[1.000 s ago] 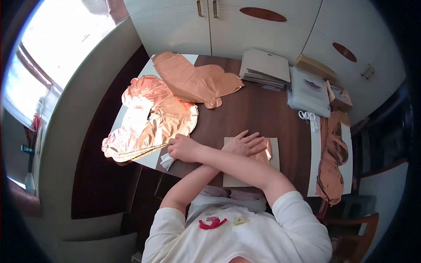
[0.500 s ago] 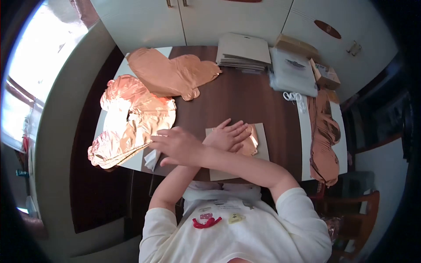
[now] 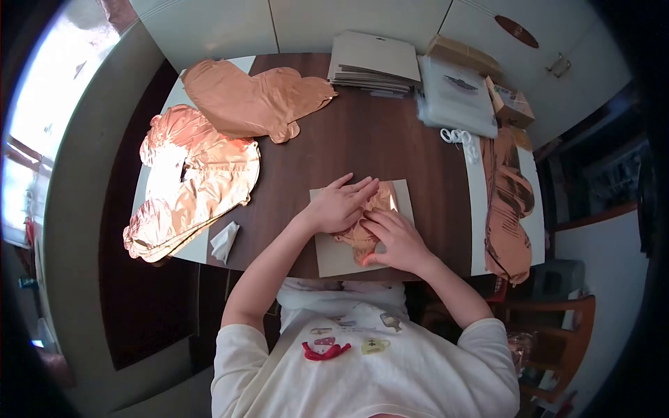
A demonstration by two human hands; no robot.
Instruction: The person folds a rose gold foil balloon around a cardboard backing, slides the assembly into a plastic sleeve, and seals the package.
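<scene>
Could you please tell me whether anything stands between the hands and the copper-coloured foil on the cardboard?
Nothing visible does: the left hand and right hand both rest on the foil, which lies on the cardboard.

The foil piece [image 3: 362, 252] under the grip [image 3: 366, 214] looks thin, crinkled and glossy metallic, on matt, smooth cardboard [image 3: 330, 259]. Around them the desk [image 3: 300, 167] shows smooth, dark wood grain.

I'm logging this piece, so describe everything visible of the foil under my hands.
The foil is shiny, copper-coloured, thin-looking and creased, apparently folded. It lies on a pale card, with a bright glint near its right edge. The left hand and right hand rest on it, hiding much of its outline.
</scene>
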